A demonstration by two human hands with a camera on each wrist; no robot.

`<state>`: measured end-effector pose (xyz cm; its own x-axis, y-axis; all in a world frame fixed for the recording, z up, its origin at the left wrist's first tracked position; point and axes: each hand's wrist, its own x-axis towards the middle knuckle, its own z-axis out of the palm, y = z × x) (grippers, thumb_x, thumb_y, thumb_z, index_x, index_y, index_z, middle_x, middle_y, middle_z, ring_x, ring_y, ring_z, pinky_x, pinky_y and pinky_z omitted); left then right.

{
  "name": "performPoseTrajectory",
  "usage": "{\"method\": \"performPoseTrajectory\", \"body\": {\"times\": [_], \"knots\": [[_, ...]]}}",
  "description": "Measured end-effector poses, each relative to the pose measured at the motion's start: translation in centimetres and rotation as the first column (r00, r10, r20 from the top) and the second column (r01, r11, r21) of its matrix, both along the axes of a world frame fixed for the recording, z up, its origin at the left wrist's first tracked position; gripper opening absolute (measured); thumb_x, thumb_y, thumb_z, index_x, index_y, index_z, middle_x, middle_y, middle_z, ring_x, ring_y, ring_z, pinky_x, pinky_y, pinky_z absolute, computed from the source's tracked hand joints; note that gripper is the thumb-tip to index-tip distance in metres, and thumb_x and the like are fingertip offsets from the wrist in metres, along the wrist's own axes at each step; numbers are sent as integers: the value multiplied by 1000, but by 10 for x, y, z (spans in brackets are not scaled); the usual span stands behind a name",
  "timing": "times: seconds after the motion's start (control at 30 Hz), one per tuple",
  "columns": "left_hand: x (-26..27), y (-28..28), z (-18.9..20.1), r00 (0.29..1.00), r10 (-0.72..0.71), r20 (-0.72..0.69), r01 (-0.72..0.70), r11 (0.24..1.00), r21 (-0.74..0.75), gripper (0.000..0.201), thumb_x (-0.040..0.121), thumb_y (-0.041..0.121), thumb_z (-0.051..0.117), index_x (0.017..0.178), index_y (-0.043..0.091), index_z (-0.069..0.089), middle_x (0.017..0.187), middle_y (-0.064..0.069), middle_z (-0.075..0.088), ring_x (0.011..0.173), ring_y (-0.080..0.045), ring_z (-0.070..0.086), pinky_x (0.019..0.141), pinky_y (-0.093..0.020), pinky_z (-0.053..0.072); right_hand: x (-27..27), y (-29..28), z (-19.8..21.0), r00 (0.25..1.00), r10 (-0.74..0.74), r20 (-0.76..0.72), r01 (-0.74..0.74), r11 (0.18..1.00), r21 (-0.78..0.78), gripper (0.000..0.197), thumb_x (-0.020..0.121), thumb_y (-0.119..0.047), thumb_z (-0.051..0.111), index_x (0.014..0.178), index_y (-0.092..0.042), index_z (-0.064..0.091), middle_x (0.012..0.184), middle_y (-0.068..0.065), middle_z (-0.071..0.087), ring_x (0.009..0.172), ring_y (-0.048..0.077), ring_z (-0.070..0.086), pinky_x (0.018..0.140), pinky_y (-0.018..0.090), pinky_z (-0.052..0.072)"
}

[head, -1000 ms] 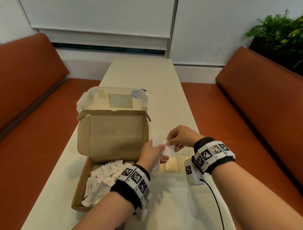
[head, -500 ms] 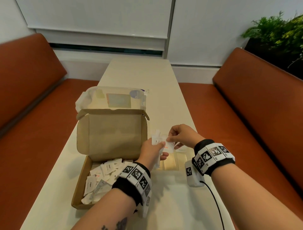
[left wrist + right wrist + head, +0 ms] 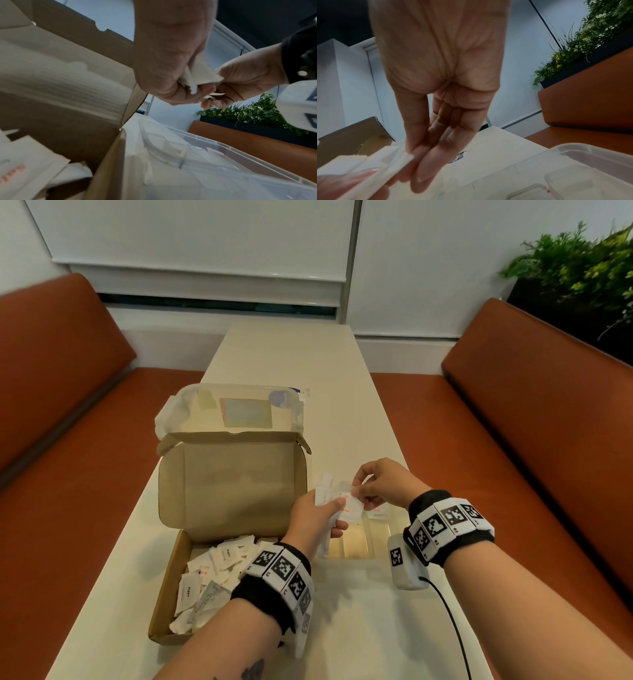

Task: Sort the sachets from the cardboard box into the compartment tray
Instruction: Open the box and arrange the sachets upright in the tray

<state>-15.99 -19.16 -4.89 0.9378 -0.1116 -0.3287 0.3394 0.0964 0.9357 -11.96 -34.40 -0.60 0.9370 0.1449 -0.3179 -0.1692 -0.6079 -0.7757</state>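
Observation:
The open cardboard box (image 3: 171,587) lies at the left with several white sachets (image 3: 219,559) inside. Just right of it, my left hand (image 3: 337,505) grips a small bundle of sachets (image 3: 323,491), seen from below in the left wrist view as sachets (image 3: 200,75). My right hand (image 3: 358,494) pinches the edge of one sachet (image 3: 352,508) from that bundle between thumb and fingertips (image 3: 419,152). Both hands hover over the clear compartment tray (image 3: 356,546), where one sachet (image 3: 378,512) lies in a far compartment.
The box's raised lid (image 3: 233,484) stands behind the loose sachets. A clear plastic lid (image 3: 239,409) lies beyond the box. Orange benches (image 3: 513,474) flank the narrow pale table (image 3: 291,354). A cable (image 3: 452,621) runs from my right wrist.
Both hands stay together above the tray. The right hand's fingers have shifted slightly on the sachet it pinches from the left hand's bundle.

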Motion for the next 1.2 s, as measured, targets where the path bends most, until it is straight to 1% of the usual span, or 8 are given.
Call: {"method": "performPoseTrajectory", "body": {"times": [0.27, 0.43, 0.6, 0.7, 0.8, 0.9, 1.07, 1.2], "knots": [[-2, -1, -2, 1000, 18, -6, -18, 1000, -1, 14, 93, 8, 57, 106, 9, 57, 94, -10, 62, 52, -13, 56, 44, -19, 47, 0, 1, -5, 993, -114, 26, 111, 989, 98, 9, 89, 2, 56, 83, -3, 54, 72, 13, 62, 58, 19, 63, 58, 24, 58], [-4, 0, -5, 999, 41, -30, -40, 999, 23, 15, 92, 6, 57, 107, 8, 57, 90, -8, 62, 51, -14, 55, 42, -19, 45, 2, -6, -3, 973, -172, 152, 158, 983, 98, 8, 91, -4, 57, 83, -7, 58, 84, 22, 68, 58, 20, 64, 60, 26, 59], [-5, 1, -9, 998, 57, -35, -56, 997, 51, 12, 92, 5, 56, 103, 8, 59, 89, -9, 61, 50, -13, 55, 43, -20, 45, 13, -21, 2, 974, -62, 217, 104, 977, -187, 10, 93, -9, 54, 90, -9, 63, 85, 7, 64, 64, 19, 66, 49, 21, 54], [-5, 1, -13, 996, 71, -45, -69, 997, 43, 13, 92, 4, 56, 105, 7, 59, 88, -10, 61, 49, -13, 55, 43, -20, 45, 18, -21, 0, 988, 96, 122, -19, 854, -521, 14, 93, -10, 53, 95, -12, 66, 93, 5, 64, 74, 24, 66, 58, 29, 57], [-7, -1, -20, 992, 64, -108, -55, 995, 85, 15, 91, 3, 56, 105, 6, 58, 85, -11, 61, 48, -13, 55, 42, -19, 44, 23, -14, -9, 990, 143, -15, -123, 785, -607, 18, 93, -5, 50, 102, -6, 66, 99, 12, 65, 78, 25, 68, 63, 27, 56], [-11, -5, -26, 980, 31, -196, -12, 995, 98, 22, 88, -3, 55, 110, 0, 56, 77, -13, 58, 44, -14, 51, 38, -19, 41, 27, -4, -16, 978, 171, -122, -206, 679, -705, 23, 91, -1, 50, 108, -2, 65, 108, 15, 66, 98, 29, 66, 83, 29, 52], [-13, -3, -28, 975, 49, -216, -24, 993, 118, 14, 88, -7, 51, 98, 1, 56, 73, -13, 53, 39, -13, 47, 36, -16, 38, 32, 10, -26, 965, 187, -186, -256, 500, -827, 19, 89, 6, 50, 71, 0, 53, 69, 9, 48, 81, 25, 51, 71, 26, 41], [-15, 0, -29, 972, 41, -232, -16, 994, 107, 13, 87, -9, 50, 91, 2, 55, 74, -14, 51, 44, -17, 45, 36, -17, 38, 38, 14, -32, 957, 196, -213, -283, 477, -832, 18, 93, 3, 46, 99, 4, 62, 108, 17, 64, 100, 31, 61, 78, 28, 45]]}}
